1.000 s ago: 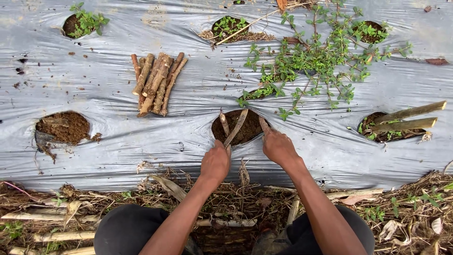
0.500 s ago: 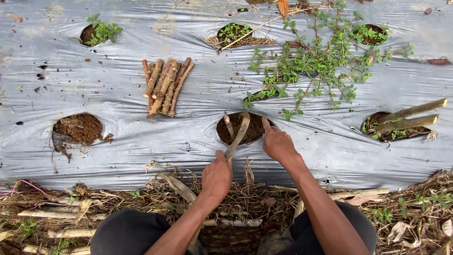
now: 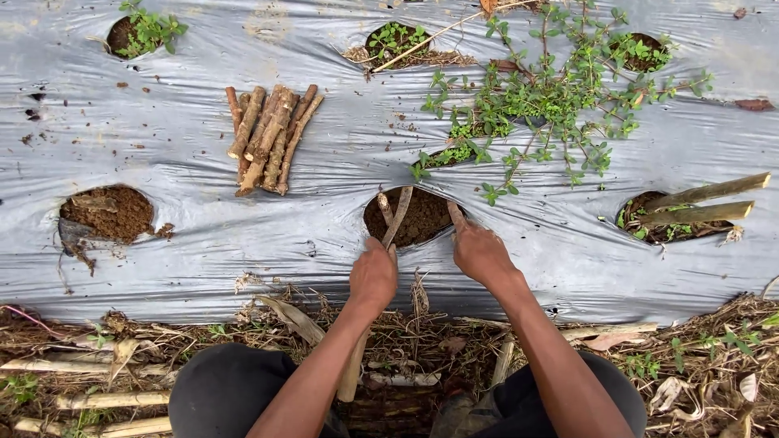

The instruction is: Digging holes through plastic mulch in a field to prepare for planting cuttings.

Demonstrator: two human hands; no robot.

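Note:
My left hand [image 3: 374, 274] grips a brown stick cutting [image 3: 398, 213] whose far end leans into the soil of a planting hole [image 3: 422, 219] cut in the silver plastic mulch [image 3: 203, 243]. A shorter cutting [image 3: 384, 208] stands in the same hole just left of it. My right hand [image 3: 482, 253] holds another cutting [image 3: 457, 216] at the hole's right rim. A pile of several brown stick cuttings [image 3: 270, 138] lies on the mulch up and to the left.
An open soil hole [image 3: 109, 213] sits at the left. A hole at the right holds two pale stalks [image 3: 702, 203]. A green weed [image 3: 552, 97] spreads above the middle hole. More holes with seedlings [image 3: 146, 32] line the far edge. Dry straw [image 3: 324, 341] lies along the near edge.
The view has shifted slightly. My hands stay at the middle hole; the left hand's cutting has moved a little and the right hand has slid toward the hole's right rim.

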